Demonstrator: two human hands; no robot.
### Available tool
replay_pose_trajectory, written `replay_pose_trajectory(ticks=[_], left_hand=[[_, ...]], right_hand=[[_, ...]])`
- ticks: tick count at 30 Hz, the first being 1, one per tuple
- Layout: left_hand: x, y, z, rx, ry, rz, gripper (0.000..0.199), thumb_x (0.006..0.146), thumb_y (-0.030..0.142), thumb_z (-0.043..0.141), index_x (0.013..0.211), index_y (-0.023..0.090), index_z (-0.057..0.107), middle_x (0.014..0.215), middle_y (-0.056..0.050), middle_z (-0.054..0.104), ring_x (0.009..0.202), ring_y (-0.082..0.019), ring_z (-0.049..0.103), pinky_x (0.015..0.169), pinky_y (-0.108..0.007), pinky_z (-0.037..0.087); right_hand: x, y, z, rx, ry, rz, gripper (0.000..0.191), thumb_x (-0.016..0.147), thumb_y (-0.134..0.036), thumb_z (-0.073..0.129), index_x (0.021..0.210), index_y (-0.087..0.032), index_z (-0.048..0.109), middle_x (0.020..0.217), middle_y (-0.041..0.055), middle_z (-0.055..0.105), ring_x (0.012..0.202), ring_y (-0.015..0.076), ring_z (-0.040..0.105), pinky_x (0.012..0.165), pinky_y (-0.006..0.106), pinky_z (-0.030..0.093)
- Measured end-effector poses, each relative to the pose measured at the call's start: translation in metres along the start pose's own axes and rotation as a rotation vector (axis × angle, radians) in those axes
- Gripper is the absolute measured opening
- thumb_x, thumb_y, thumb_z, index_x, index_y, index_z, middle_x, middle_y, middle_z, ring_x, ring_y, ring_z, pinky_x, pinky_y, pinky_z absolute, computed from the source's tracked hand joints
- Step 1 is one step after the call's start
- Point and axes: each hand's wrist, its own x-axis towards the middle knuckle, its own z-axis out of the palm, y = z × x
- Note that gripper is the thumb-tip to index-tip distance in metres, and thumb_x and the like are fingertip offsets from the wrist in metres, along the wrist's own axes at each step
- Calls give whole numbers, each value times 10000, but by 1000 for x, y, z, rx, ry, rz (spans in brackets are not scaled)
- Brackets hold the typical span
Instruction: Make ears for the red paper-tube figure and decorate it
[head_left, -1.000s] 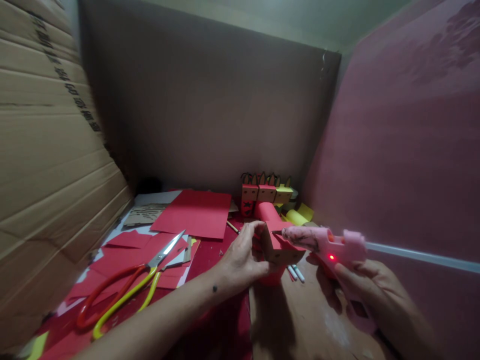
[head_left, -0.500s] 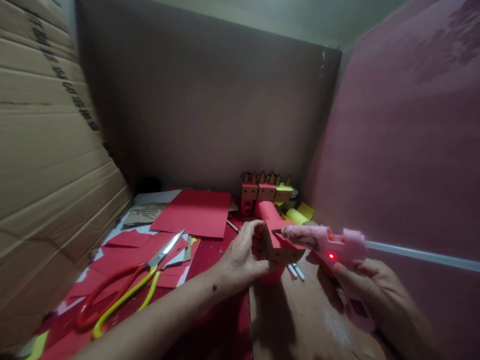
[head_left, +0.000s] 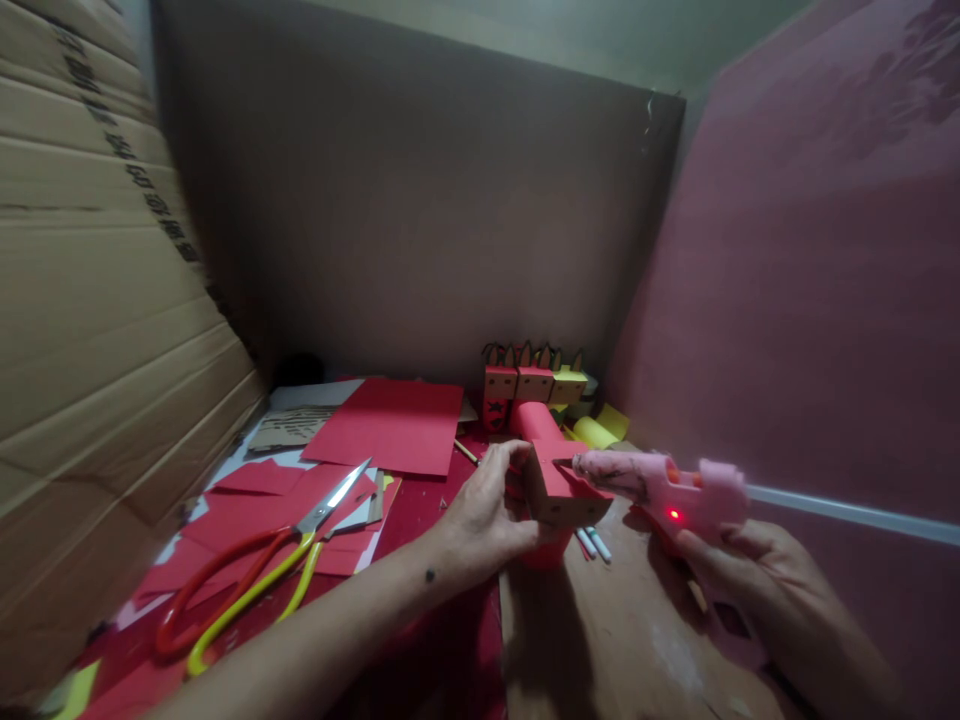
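Observation:
My left hand (head_left: 487, 505) is closed round the left side of a small box-shaped paper figure (head_left: 574, 508), with a red top and a brown front marked by dark dots. Below the box shows a red body, partly behind my fingers. In my right hand (head_left: 757, 575) is a pink hot glue gun (head_left: 660, 485) with a red light lit. Its dark nozzle points left, over the figure's red top; whether the tip touches the paper I cannot tell. A clear glue stick (head_left: 847, 513) sticks out of the gun's rear.
Scissors (head_left: 311, 525) with red and yellow handles lie on red paper pieces at left. A large red sheet (head_left: 390, 425) is behind them. Similar box-headed figures (head_left: 534, 380) stand at the back. Markers (head_left: 596, 545) lie right of the held figure. Cardboard (head_left: 90, 300) walls the left.
The glue gun and my right hand have shifted a little to the right, with the nozzle moving across the red top. My left hand and the figure stay nearly still.

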Motion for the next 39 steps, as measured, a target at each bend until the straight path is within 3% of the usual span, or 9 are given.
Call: replay_pose_trajectory(ticks=[11, 16, 33, 39], left_hand=[[-2, 7, 0, -2, 2, -37, 606, 690, 266, 739, 1196, 143, 430, 1167, -118, 515, 1007, -221, 538, 782, -340, 483], [-2, 6, 0, -4, -1, -22, 589, 691, 201, 716, 1200, 141, 425, 1161, -118, 511, 1008, -223, 529, 772, -341, 477], [-1, 6, 2, -51, -6, -15, 585, 681, 208, 721, 1186, 143, 433, 1133, -106, 515, 951, -200, 545, 780, -337, 474], [-1, 6, 0, -30, -16, 4, 562, 703, 236, 713, 1185, 147, 437, 1139, -102, 521, 962, -201, 535, 786, -334, 476]], right_hand=[[0, 2, 0, 66, -1, -10, 460, 677, -558, 670, 501, -143, 577, 476, 4, 506, 454, 87, 392, 444, 221, 276], [1, 3, 0, 15, 18, -4, 435, 695, -514, 669, 479, -157, 545, 467, -11, 478, 443, 83, 353, 432, 231, 262], [0, 3, 1, -28, 42, -13, 501, 647, -581, 668, 430, -171, 479, 449, -11, 425, 453, 87, 338, 444, 233, 220], [-3, 4, -7, 40, 82, 5, 477, 630, -597, 680, 476, -169, 538, 454, -12, 435, 449, 87, 323, 450, 238, 206]])
